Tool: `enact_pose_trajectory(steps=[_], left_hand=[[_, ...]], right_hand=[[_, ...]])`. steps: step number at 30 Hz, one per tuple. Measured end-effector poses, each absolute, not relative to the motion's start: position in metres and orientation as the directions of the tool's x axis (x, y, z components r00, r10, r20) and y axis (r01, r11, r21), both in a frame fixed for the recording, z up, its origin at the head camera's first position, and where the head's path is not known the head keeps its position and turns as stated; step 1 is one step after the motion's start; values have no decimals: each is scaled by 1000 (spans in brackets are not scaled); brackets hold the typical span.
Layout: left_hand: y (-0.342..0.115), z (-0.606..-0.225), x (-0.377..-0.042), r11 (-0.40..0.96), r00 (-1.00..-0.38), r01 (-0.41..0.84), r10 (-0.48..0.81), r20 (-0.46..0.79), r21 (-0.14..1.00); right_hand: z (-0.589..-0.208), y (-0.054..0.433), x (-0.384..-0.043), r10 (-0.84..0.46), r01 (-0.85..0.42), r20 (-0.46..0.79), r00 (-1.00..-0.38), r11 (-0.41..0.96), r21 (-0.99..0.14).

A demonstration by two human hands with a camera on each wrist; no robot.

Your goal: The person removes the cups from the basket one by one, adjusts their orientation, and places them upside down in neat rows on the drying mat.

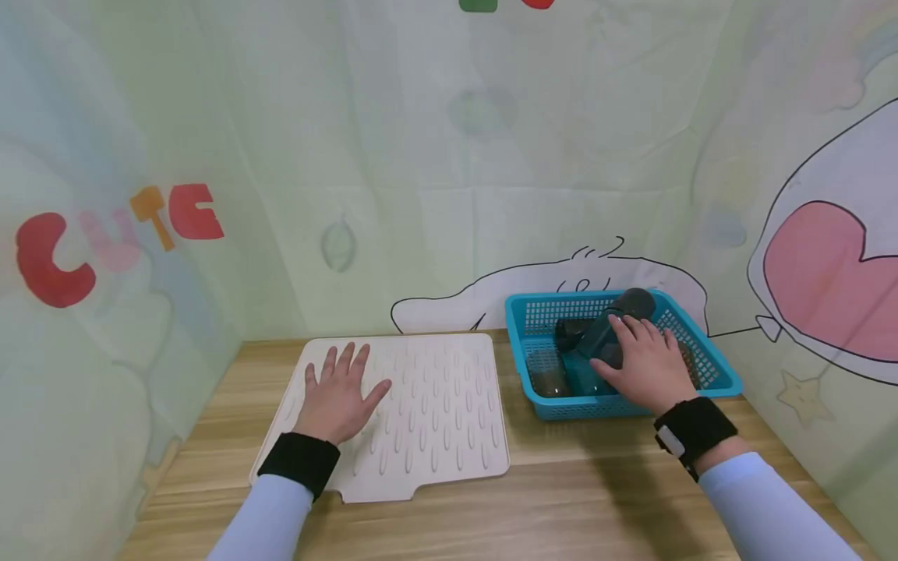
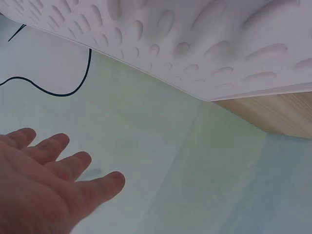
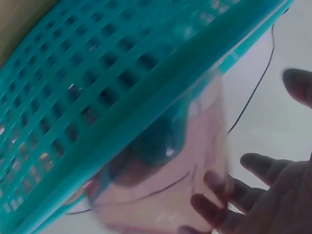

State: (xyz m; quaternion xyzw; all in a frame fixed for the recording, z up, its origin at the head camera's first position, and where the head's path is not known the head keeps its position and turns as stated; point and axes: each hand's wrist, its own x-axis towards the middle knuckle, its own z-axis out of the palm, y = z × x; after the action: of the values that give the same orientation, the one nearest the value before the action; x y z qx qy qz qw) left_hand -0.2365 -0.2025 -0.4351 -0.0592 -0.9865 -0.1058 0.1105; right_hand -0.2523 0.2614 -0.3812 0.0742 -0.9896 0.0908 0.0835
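Note:
My left hand [image 1: 339,397] is over a white board with raised oval bumps [image 1: 449,413], its fingers spread and nothing in its grasp. In the left wrist view the fingers of that hand [image 2: 44,190] stand apart from the board [image 2: 219,48]. Over the blue plastic basket [image 1: 582,409] is my right hand [image 1: 648,362], fingers spread beside a clear cup-like container [image 1: 596,335]. The right wrist view has this see-through container [image 3: 161,200] blurred, fingertips close against it and the thumb [image 3: 300,85] away from it. Whether they touch cannot be told.
Inside the basket lie a dark round-ended container [image 1: 637,302], a black one [image 1: 570,335] and a brownish transparent one [image 1: 549,378]. Board and basket stand on a wooden table [image 1: 533,506]. A printed cloth [image 1: 435,195] hangs behind and at both sides.

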Motion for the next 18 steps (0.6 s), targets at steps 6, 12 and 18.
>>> enact_pose_trajectory(steps=[6,12,18], left_hand=[[-205,-437,-236,969,-969,142,95,227,202],[-205,-439,-235,964,-971,153,105,217,218],[-201,-439,-235,961,-968,170,121,222,216]], right_hand=[[-383,282,-252,-102,-123,124,-987,977,-172],[-382,290,-251,-120,-131,62,-991,965,-226],[-381,296,-250,-135,-143,52,-990,960,-241]])
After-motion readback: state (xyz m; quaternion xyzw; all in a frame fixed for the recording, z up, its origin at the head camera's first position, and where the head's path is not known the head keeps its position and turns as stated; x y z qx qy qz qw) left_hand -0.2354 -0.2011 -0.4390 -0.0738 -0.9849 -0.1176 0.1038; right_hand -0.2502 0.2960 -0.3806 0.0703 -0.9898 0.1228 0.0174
